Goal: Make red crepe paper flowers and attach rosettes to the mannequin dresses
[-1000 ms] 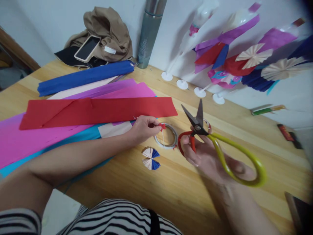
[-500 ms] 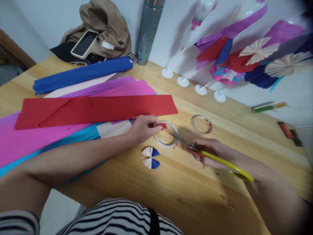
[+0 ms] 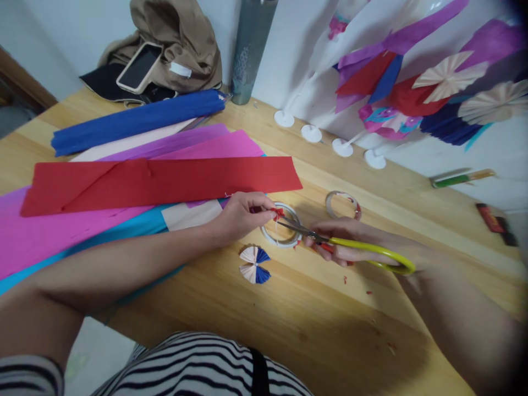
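Observation:
My left hand (image 3: 241,213) pinches a small red paper piece (image 3: 276,212) over a white tape ring (image 3: 282,234) on the wooden table (image 3: 289,313). My right hand (image 3: 350,245) grips yellow-and-red handled scissors (image 3: 350,247), whose blade tips reach the red piece. A small folded white-and-blue paper fan (image 3: 254,264) lies just in front of my left hand. A second tape ring (image 3: 342,204) sits behind my right hand.
Long crepe paper sheets lie at left: red (image 3: 160,179), pink (image 3: 61,231), blue roll (image 3: 136,121). A bag with a phone (image 3: 140,66) and a metal bottle (image 3: 247,55) stand at the back. Decorated paper figures (image 3: 396,93) lean on the wall; a glue stick (image 3: 460,178) lies right.
My right hand lowered the scissors from upright to level and brought the blades left to the red piece. My left hand stayed put.

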The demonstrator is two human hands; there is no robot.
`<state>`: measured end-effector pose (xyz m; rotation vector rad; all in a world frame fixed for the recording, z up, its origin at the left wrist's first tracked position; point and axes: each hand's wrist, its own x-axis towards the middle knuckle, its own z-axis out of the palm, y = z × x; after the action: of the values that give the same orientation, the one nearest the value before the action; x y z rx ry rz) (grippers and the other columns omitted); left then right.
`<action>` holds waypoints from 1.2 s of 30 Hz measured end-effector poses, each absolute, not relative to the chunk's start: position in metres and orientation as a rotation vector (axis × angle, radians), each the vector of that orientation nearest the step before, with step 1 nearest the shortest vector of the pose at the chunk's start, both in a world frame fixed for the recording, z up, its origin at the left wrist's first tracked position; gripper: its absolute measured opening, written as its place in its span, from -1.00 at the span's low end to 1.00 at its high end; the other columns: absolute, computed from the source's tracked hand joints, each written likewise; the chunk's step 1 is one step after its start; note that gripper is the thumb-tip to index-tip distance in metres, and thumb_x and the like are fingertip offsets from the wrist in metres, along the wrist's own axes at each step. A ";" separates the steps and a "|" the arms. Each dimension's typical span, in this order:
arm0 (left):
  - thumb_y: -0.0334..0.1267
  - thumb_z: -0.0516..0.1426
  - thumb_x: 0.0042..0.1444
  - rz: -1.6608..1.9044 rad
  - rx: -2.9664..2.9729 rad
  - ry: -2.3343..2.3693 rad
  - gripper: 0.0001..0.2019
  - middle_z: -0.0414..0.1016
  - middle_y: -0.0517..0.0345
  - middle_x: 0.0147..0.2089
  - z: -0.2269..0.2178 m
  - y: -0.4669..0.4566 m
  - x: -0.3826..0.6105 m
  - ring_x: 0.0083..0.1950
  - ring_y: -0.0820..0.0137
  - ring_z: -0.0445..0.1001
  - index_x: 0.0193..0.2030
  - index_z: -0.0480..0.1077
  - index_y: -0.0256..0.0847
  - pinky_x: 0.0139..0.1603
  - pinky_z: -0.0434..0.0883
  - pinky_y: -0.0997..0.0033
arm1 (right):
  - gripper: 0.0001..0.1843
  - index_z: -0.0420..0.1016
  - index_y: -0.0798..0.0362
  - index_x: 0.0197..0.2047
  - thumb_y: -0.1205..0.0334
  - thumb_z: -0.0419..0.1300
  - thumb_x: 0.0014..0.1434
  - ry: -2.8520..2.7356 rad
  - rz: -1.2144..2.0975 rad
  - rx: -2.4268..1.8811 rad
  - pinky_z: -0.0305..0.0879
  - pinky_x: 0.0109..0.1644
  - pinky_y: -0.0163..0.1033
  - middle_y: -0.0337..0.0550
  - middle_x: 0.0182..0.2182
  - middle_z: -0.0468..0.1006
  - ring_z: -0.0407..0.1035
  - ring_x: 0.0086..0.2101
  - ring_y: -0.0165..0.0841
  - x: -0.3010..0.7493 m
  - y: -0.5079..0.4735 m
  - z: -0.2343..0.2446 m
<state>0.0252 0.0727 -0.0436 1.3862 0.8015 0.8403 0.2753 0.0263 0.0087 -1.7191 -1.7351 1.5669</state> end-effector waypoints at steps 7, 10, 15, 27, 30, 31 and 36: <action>-0.33 0.18 -0.01 0.849 1.357 0.772 -0.89 0.45 0.16 -0.47 -0.043 0.073 0.025 -0.56 0.61 0.22 -0.47 0.49 -0.32 -0.58 0.12 0.58 | -0.51 0.53 0.09 -0.08 -0.12 0.19 0.09 -1.607 2.026 -1.482 0.09 -0.51 -0.36 -0.26 -0.42 0.39 0.18 -0.53 -0.54 0.274 0.029 0.008; -0.32 0.18 -0.02 0.854 1.348 0.785 -0.89 0.44 0.17 -0.48 -0.043 0.073 0.025 -0.56 0.61 0.21 -0.48 0.49 -0.31 -0.58 0.11 0.58 | -0.44 0.54 0.10 -0.11 -0.22 0.18 0.06 -1.575 2.029 -1.477 0.09 -0.54 -0.34 -0.25 -0.45 0.39 0.18 -0.56 -0.53 0.272 0.026 0.006; -0.30 0.18 -0.03 0.861 1.349 0.798 -0.88 0.44 0.16 -0.47 -0.044 0.072 0.026 -0.55 0.60 0.22 -0.46 0.50 -0.32 -0.57 0.12 0.57 | -0.38 0.50 0.06 -0.09 -0.31 0.12 0.06 -1.539 2.047 -1.381 0.13 -0.52 -0.31 -0.26 -0.48 0.37 0.19 -0.56 -0.50 0.268 0.020 0.005; -0.36 0.17 0.00 0.896 1.430 0.810 -0.89 0.51 0.11 -0.44 -0.045 0.071 0.026 -0.48 0.56 0.29 -0.43 0.52 -0.33 -0.49 0.17 0.55 | -0.46 0.44 0.06 -0.05 -0.22 0.07 0.17 -1.548 2.095 -1.293 0.08 -0.52 -0.32 -0.28 -0.47 0.36 0.18 -0.56 -0.52 0.269 0.019 0.005; -0.36 0.17 0.00 0.895 1.439 0.825 -0.89 0.53 0.08 -0.40 -0.047 0.071 0.026 -0.41 0.52 0.36 -0.42 0.53 -0.33 -0.42 0.24 0.54 | -0.51 0.41 0.08 -0.06 -0.17 0.11 0.19 -1.541 2.197 -1.142 0.10 -0.57 -0.38 -0.27 -0.50 0.37 0.19 -0.60 -0.52 0.271 0.022 -0.003; -0.35 0.17 0.00 0.890 1.436 0.827 -0.89 0.54 0.07 -0.39 -0.047 0.071 0.026 -0.40 0.51 0.38 -0.41 0.53 -0.33 -0.41 0.25 0.53 | -0.50 0.40 0.10 -0.06 -0.17 0.14 0.17 -1.555 2.228 -1.049 0.11 -0.59 -0.39 -0.27 -0.51 0.37 0.19 -0.62 -0.52 0.273 0.023 -0.007; -0.32 0.17 0.00 0.867 1.418 0.788 -0.87 0.54 0.06 -0.39 -0.048 0.071 0.026 -0.40 0.50 0.39 -0.41 0.54 -0.34 -0.42 0.24 0.53 | -0.43 0.37 0.15 0.02 -0.18 0.13 0.20 -1.666 2.209 -1.056 0.21 -0.58 -0.37 -0.18 -0.45 0.41 0.22 -0.62 -0.52 0.286 0.024 -0.023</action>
<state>0.0264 0.0709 -0.0476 1.4180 0.7880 0.8671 0.2859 0.0240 -0.0232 -1.0557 -1.6662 2.2087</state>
